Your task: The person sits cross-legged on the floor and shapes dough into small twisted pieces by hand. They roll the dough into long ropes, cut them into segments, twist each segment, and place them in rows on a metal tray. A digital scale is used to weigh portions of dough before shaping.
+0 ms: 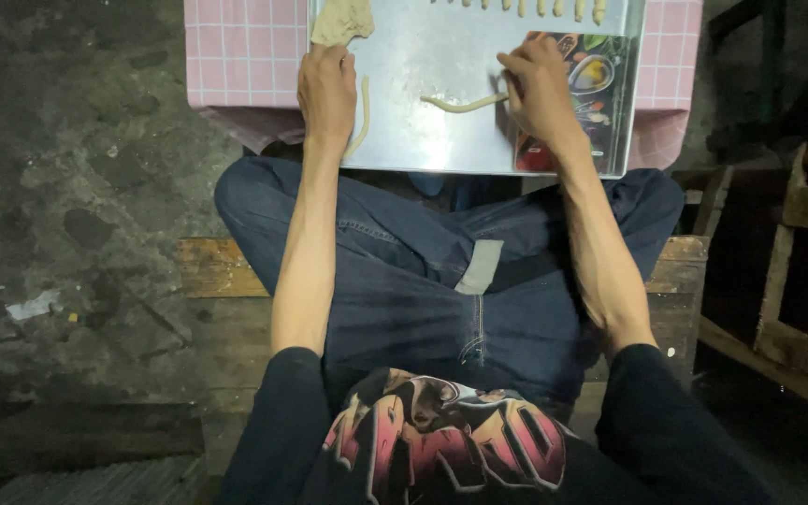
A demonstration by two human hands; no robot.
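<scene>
Dim overall, with the brightest light falling from above onto the metal tray (pixel 441 56), which shows soft glare; the floor (pixel 77 187) and right edge sink into deep shadow. Focus is fair at centre; corners look slightly stretched and murky.

A black top (pixel 441 449) with a pink and cream graphic on the chest is worn, its sleeves (pixel 278 411) pushed up above the elbows. Dark blue jeans (pixel 404 271) are worn below the top.

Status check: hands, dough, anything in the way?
Left hand flat on a dough strip. Right hand pinching a second dough rope on the metal tray. Nothing between them.
</scene>
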